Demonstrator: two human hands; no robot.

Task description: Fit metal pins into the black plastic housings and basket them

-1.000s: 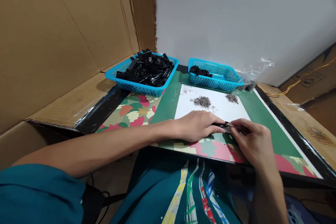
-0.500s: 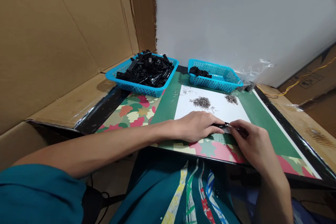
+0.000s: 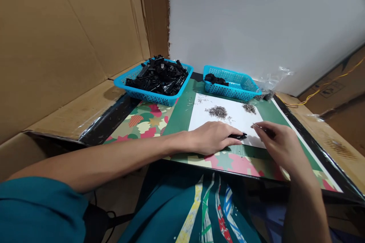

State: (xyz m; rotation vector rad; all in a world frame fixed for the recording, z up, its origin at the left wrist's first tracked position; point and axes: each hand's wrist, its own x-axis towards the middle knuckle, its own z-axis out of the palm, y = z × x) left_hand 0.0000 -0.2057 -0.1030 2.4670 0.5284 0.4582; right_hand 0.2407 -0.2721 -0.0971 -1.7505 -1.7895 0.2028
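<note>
My left hand rests over the near edge of the white sheet, its fingers pinching a small black part. To its right, my right hand is closed on a thin metal tool, possibly tweezers, whose tip points left and stands apart from the black part. A large pile of tiny metal pieces lies on the sheet beyond my left hand. Farther right on the sheet is a smaller pile.
A blue basket heaped with black parts stands at the back left. Another blue basket holds a few black pieces. Beside it lies a clear plastic bag. Cardboard walls the left side.
My right hand has moved right with the metal tool, away from the black part. My left hand keeps its place with the black part in its fingers.
</note>
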